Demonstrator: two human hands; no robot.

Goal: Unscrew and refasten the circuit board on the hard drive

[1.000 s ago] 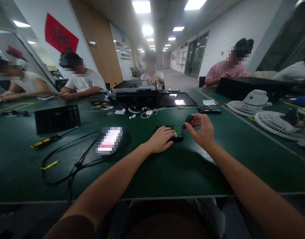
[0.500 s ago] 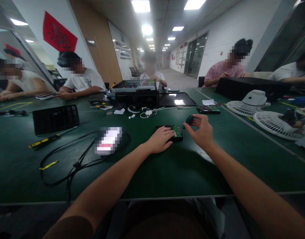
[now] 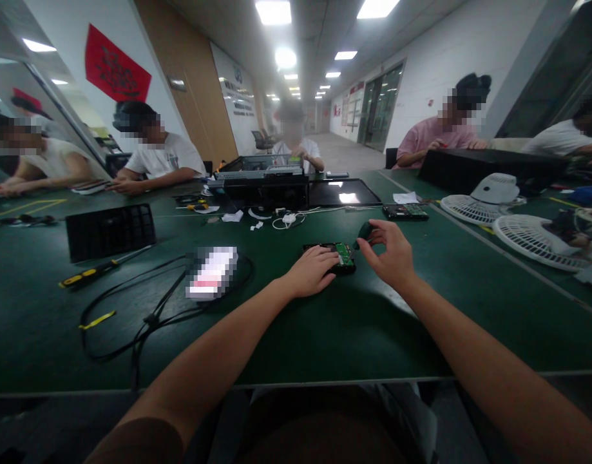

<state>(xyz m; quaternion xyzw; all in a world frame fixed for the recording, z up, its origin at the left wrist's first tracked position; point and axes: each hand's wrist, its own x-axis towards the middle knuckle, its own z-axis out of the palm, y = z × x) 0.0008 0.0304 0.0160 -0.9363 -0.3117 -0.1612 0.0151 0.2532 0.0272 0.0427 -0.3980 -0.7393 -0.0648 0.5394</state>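
Note:
A hard drive (image 3: 344,263) lies on the green table with its green circuit board facing up. Across its left part my left hand (image 3: 315,267) is laid, fingers over the top and thumb by the near edge, holding it down. My right hand (image 3: 390,251) is closed on a screwdriver (image 3: 365,231) with a dark green handle, pinched between thumb and fingers. The screwdriver tilts, its thin shaft pointing down to the right side of the circuit board. The exact spot its tip touches is too small to make out.
On the left are a phone (image 3: 212,274), black cables (image 3: 148,320), a yellow-black screwdriver (image 3: 87,276) and a black panel (image 3: 111,232). Beyond the drive stand an opened case (image 3: 261,190) and another drive (image 3: 405,212). White fan parts (image 3: 537,241) lie right. Several people sit around the table.
The handle of the green screwdriver has tipped slightly more upright, and my right fingers have shifted a little on it. My left hand and the hard drive stay in place.

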